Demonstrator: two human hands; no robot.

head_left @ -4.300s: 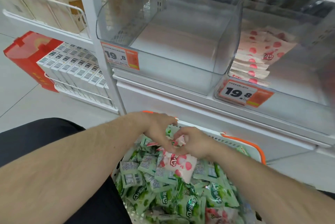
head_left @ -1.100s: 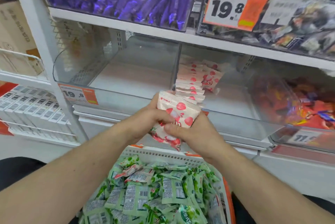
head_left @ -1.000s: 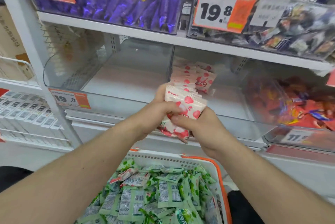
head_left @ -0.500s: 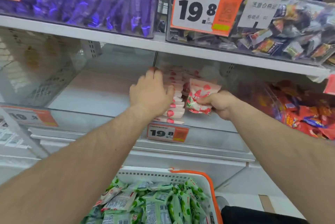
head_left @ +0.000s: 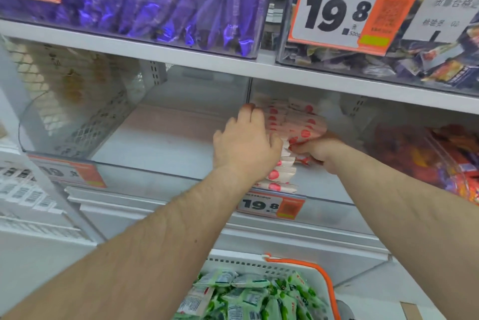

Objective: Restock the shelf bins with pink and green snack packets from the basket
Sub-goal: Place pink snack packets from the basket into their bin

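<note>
- Shop shelf (head_left: 181, 59), clear bins.
- My left hand (head_left: 246, 146) lies flat, steadying the pink packets (head_left: 283, 172) at the bin's left wall.
- My right hand (head_left: 320, 152) pinches a packet (head_left: 308, 130); I should slide it in level.

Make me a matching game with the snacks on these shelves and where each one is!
Things:
1. pink packets
2. green packets
3. purple candies
4. clear bin

Places:
a. top shelf, left side
b. in the basket at the bottom
c. left of the pink row, nothing inside that shows
d. lined up in a bin, between both hands

Pairs: 1-d, 2-b, 3-a, 4-c
</note>
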